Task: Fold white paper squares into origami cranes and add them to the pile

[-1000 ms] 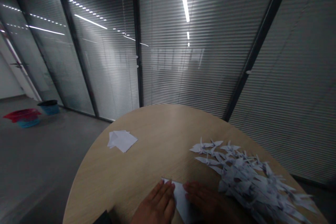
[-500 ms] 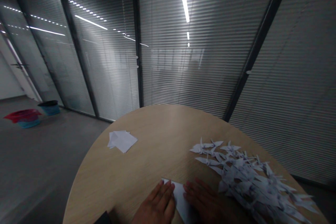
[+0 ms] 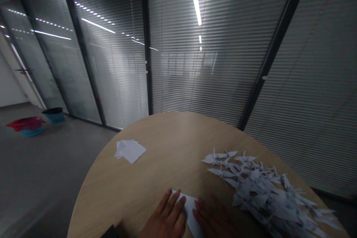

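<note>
At the bottom of the view, my left hand and my right hand lie flat with fingers spread on either side of a white paper sheet. The left fingertips rest on its left part, and the right fingers touch its right edge. The lower end of the sheet is cut off by the frame. To the right of my right hand lies a large heap of white folded paper cranes. A small stack of white paper squares sits farther off on the left of the light wood round table.
A dark sleeve cuff shows at the table's near edge. Behind the curved table edge stand glass partitions with slatted blinds. A red-rimmed blue tub and a black-lined blue bin stand on the grey floor at the left.
The whole view has shifted slightly as my head moved. My right hand has moved a little left and nearer me, and its fingers are spread more. The sheet and cranes have not visibly changed.
</note>
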Tool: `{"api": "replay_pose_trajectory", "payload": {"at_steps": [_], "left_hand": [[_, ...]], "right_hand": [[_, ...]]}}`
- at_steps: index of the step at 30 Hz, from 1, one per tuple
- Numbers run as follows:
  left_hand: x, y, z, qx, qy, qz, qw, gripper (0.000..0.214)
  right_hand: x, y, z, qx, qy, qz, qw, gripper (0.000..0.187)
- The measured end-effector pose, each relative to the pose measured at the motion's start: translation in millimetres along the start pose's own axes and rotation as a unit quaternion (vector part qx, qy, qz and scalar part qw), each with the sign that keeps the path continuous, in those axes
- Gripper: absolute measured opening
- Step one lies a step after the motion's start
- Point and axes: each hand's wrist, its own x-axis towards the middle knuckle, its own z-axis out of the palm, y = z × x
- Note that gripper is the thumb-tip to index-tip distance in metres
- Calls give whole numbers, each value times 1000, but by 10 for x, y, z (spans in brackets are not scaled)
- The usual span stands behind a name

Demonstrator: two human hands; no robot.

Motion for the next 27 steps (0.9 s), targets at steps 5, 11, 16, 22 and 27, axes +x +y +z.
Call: {"api": "replay_pose_trajectory", "payload": {"at_steps": [5,11,16,22,27], "left_hand": [[67,-70,-161,-19,-62,30,997,28],[79,-102,-185,-48,-85,34,995,30],[83,-115,-206,-43,-96,39,994,32],[34,-84,-144,-7,-64,60,996,30],[-4,-71,-113,-2,-37,66,997,31]], "right_hand": [[-42,-58,74,14,-2,20,1000,39],[-220,-92,218,3,19,37,999,43],[-348,-138,309,-39,2,29,999,46],[-281,-146,264,-58,-17,4,998,41],[-328,-208,354,-30,50,81,995,41]]}}
